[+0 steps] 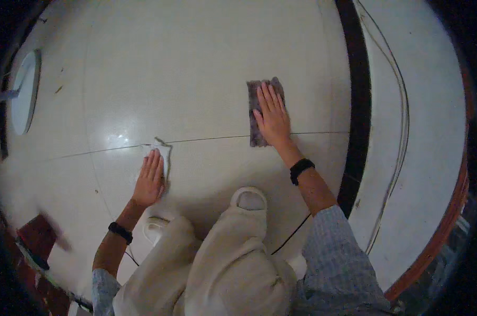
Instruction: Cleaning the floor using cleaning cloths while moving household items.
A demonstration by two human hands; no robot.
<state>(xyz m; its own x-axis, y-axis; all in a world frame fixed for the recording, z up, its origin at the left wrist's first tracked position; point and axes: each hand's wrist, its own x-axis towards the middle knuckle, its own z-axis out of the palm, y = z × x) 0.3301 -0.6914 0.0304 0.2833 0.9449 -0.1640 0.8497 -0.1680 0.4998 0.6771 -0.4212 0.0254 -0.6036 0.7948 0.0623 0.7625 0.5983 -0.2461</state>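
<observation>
My right hand (272,114) lies flat on a grey-brown cloth (256,136) on the tiled floor (207,79). Its fingers are straight and the thumb stands apart; they do not close around the cloth. Lower on the left, my left hand (149,179) rests flat over a white cloth (166,154), fingers straight and close together. That hand hides much of the white cloth. Both cloths touch the floor near a dark tile joint.
A black border strip (359,79) runs along the right, beside a white surface with cables (402,94). At the far left stands a round white base (26,93). A dark red object (37,239) is at lower left. My slippered foot (249,199) is between the hands.
</observation>
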